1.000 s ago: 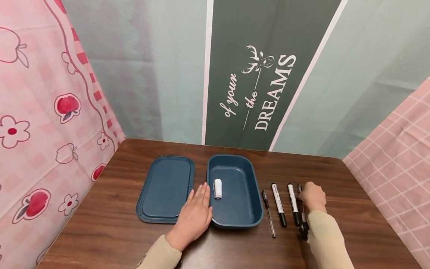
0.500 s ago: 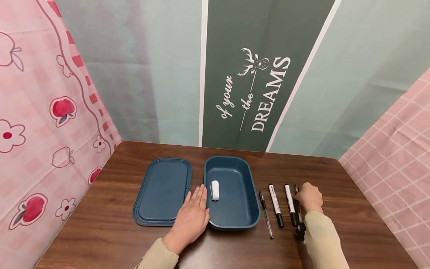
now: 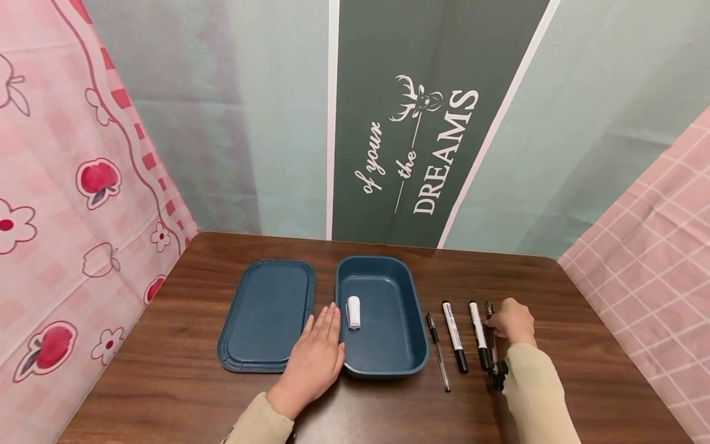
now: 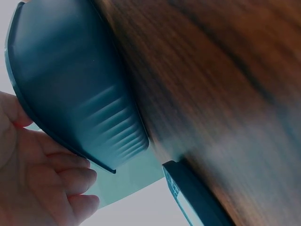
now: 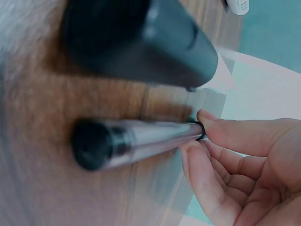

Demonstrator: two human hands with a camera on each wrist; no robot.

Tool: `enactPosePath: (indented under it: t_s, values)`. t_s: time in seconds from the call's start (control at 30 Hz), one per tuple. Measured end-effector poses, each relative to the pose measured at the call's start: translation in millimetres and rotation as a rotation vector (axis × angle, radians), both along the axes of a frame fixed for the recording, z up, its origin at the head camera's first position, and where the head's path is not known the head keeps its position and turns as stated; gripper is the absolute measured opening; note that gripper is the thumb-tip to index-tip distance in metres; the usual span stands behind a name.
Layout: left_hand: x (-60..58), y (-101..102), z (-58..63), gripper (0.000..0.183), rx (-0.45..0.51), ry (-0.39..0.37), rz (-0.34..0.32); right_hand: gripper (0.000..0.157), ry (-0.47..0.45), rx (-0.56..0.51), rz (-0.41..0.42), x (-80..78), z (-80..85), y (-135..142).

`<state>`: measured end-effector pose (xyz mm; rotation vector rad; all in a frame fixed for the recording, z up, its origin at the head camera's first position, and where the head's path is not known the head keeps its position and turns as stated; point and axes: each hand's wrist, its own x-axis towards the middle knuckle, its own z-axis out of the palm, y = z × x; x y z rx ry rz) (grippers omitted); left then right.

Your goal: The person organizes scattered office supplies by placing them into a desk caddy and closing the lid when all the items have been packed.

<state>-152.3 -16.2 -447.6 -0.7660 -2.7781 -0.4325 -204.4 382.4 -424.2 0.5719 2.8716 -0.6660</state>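
Observation:
My left hand (image 3: 314,364) lies with straight fingers along the left side of an open blue box (image 3: 420,320). In the left wrist view, the fingers (image 4: 77,181) touch the box's rim. A small white object (image 3: 353,312), its kind unclear, lies inside near the left wall. To the right of the box, my right hand (image 3: 513,322) holds a pen (image 3: 489,308) with a clear barrel. Thumb and index finger pinch this pen (image 5: 155,136) in the right wrist view, with its near end close to the tabletop. A marker (image 3: 478,327) lies just left of it.
Another marker (image 3: 453,330) and a clear-barrelled pen (image 3: 438,351) lie between the box and the right hand. The flat blue lid (image 3: 269,314) is left of the box. Curtains (image 3: 266,135) stand behind the wooden table (image 3: 355,413).
The head view has shifted slightly, carrying the scene left. My right hand stays at the pen, its thumb side now showing more. My left hand remains against the box.

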Motion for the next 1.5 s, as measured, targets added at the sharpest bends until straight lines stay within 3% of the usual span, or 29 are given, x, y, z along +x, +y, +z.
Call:
enactPosePath:
  t_s: [0.6, 0.9, 1.17, 1.33, 1.5]
  values:
    - [-0.4, 0.5, 1.2, 0.055, -0.02, -0.026, 0.014, 0.029, 0.032, -0.035, 0.065, 1.7, -5.4, 6.7]
    - [-0.4, 0.4, 1.1, 0.054, -0.022, -0.014, 0.003, 0.025, 0.057, -0.12, 0.074, 3.6, -10.4, 15.5]
    - [-1.1, 0.2, 0.2, 0.054, -0.015, -0.003, -0.002, 0.021, 0.034, -0.309, 0.048, 1.1, -18.5, 30.8]
    - [-0.4, 0.1, -0.2, 0.054, -0.023, -0.006, 0.001, 0.028, 0.018, -0.481, 0.06, 1.2, -21.9, 39.9]
    - [0.1, -0.4, 0.9, 0.054, -0.018, 0.0, -0.004, 0.031, -0.009, -0.671, 0.022, 4.9, -24.6, 48.1]
